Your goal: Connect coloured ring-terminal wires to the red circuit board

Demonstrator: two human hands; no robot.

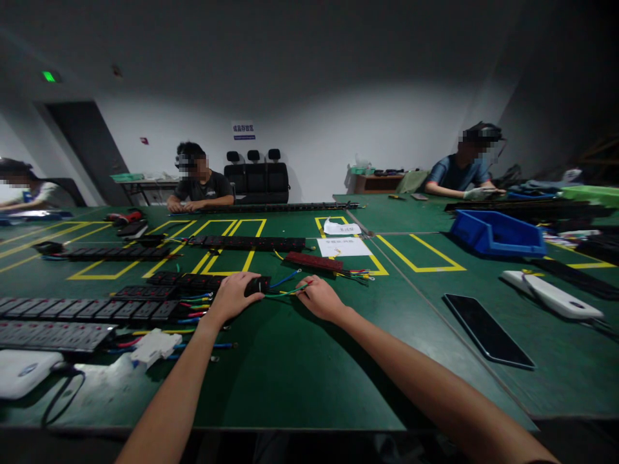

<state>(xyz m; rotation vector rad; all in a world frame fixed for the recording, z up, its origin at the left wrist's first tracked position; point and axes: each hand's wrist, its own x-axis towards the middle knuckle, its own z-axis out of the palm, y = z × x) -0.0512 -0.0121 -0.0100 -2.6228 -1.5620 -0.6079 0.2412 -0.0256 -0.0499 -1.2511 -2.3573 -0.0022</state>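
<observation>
Table: glossy green top (271, 380), yellow taped rectangles (438, 269)
Black plastic socket strip (258, 285): on the table, its end under the left hand
Left hand (230, 299): curled, gripping that end
Right hand (321, 299): fingertips pinched on a thin green wire (282, 294) (a blue wire (285, 279) juts out nearby)
Room: pale wall (309, 129), dark door (89, 151), black three-seat bench (256, 182)

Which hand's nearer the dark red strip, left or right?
Right. The right hand is just on the near side of the dark red strip, pinching a green wire; the left hand is farther off, to the left, gripping the end of a black strip.
</observation>
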